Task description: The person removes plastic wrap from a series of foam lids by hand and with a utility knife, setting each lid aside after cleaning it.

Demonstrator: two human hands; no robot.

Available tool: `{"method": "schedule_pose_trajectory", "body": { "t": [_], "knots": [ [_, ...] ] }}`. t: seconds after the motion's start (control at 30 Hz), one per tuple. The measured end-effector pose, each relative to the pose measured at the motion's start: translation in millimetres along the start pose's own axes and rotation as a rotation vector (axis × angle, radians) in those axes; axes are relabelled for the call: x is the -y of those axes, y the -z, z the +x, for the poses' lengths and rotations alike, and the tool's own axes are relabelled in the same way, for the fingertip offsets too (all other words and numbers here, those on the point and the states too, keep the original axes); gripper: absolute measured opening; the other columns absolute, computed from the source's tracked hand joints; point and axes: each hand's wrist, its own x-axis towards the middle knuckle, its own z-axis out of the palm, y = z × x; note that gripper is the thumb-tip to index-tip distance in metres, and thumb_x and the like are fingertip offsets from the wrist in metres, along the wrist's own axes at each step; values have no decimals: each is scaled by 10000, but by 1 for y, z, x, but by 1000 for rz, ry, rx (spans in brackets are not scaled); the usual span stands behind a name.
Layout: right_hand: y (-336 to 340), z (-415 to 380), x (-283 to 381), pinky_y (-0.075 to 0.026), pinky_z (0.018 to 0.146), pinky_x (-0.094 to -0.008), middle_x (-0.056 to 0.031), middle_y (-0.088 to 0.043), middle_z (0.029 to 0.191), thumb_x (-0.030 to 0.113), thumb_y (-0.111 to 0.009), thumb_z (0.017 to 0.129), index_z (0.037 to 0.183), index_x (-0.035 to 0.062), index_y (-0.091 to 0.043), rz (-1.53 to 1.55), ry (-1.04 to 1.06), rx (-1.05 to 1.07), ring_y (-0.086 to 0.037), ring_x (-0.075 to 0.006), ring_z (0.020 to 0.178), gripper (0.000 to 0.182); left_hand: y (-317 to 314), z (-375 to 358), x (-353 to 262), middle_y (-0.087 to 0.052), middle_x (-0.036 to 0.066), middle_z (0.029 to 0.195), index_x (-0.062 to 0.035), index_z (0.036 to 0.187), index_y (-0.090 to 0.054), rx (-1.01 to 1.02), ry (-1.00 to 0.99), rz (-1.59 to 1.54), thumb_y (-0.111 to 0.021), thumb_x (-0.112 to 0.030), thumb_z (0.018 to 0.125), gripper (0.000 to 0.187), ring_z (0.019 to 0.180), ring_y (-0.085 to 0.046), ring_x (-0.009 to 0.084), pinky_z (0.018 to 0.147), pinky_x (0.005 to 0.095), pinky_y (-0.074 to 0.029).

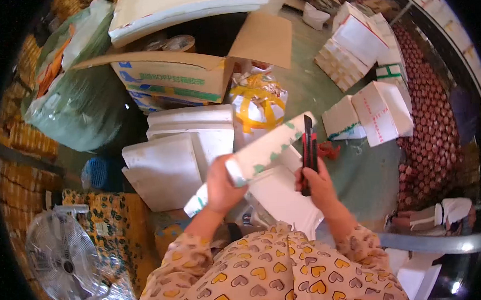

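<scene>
My left hand (224,187) is closed round the near end of a long white foam piece (267,151) with green printed marks. The piece slants up to the right, its far end beside the knife. In my right hand (318,183) a black and red utility knife (309,152) is gripped upright, its tip pointing away from me. Below and between my hands lies another white foam piece (285,193). White foam slabs (166,158) lean together just left of my left hand.
An open cardboard box (167,73) with tape rolls stands ahead, beside a bag wrapped in yellow tape (257,103). Foam boxes (381,114) stand at right before a stacked reddish pile (437,104). A fan (65,262) is at lower left; a person (439,216) is at far right.
</scene>
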Motion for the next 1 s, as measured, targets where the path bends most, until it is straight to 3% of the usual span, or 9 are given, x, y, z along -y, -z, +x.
{"method": "schedule_pose_trajectory", "body": {
  "t": [0.13, 0.23, 0.27, 0.3, 0.4, 0.7, 0.83, 0.93, 1.0],
  "knots": [
    [1, -50, 40, -455, 543, -234, -63, -568, 747, 78, -489, 832, 1057, 11, -452, -297, -65, 62, -559, -115, 646, 237, 58, 8, -53, -513, 152, 1000, -22, 1088, -466, -42, -164, 89, -662, -9, 506, 614, 919, -520, 325, 805, 358, -426],
    [-6, -75, 40, -481, 637, -282, -102, -597, 880, 76, -510, 839, 1215, 64, -422, -472, 71, 179, -569, -127, 702, 386, 62, -2, -54, -510, 145, 1008, -20, 1095, -461, -98, -254, 104, -660, -5, 505, 623, 930, -520, 307, 823, 356, -419],
    [-10, -79, 42, -477, 708, -334, -134, -594, 943, 102, -517, 844, 1259, 108, -399, -607, 104, 194, -598, -216, 767, 432, 64, -8, -62, -506, 140, 1016, -10, 1091, -456, -126, -240, 183, -650, -15, 509, 613, 938, -518, 287, 836, 353, -409],
    [-13, -83, 42, -477, 708, -334, -134, -594, 943, 102, -517, 844, 1259, 108, -399, -586, 111, 182, -598, -216, 767, 432, 64, -12, -66, -506, 140, 1016, -10, 1091, -456, -108, -255, 195, -650, -15, 509, 613, 938, -518, 287, 836, 353, -409],
    [-20, -90, 42, -451, 788, -370, -170, -591, 985, 157, -510, 852, 1256, 115, -403, -706, 237, 248, -576, -348, 888, 420, 66, -25, -71, -488, 140, 997, 9, 1075, -447, -193, -313, 197, -632, -34, 498, 607, 919, -508, 265, 835, 337, -395],
    [-12, -100, 49, -459, 691, -435, -182, -595, 871, 187, -502, 852, 1182, 93, -434, -825, 236, 258, -579, -373, 788, 350, 69, -46, -93, -479, 142, 957, 3, 1043, -459, -175, -373, 288, -630, -61, 510, 563, 863, -491, 275, 784, 344, -390],
    [-5, -114, 74, -451, 674, -452, -189, -592, 835, 201, -501, 851, 1150, 82, -443, -921, 206, 279, -573, -374, 768, 328, 75, -61, -103, -489, 147, 956, 4, 1062, -466, 4, -450, 384, -683, -97, 511, 601, 848, -485, 308, 755, 392, -384],
    [7, -125, 84, -453, 662, -454, -198, -593, 832, 208, -500, 848, 1143, 77, -444, -955, 226, 317, -576, -375, 754, 328, 67, -70, -111, -480, 139, 945, 18, 1029, -456, -124, -503, 516, -625, -191, 630, 481, 852, -488, 260, 792, 368, -381],
    [14, -130, 87, -446, 656, -401, -142, -585, 802, 159, -531, 831, 1147, 92, -465, -1036, 181, 301, -578, -327, 737, 329, 63, -68, -116, -483, 141, 953, 13, 1048, -458, -129, -470, 480, -673, -149, 562, 555, 855, -475, 282, 775, 383, -374]
  ]
}}
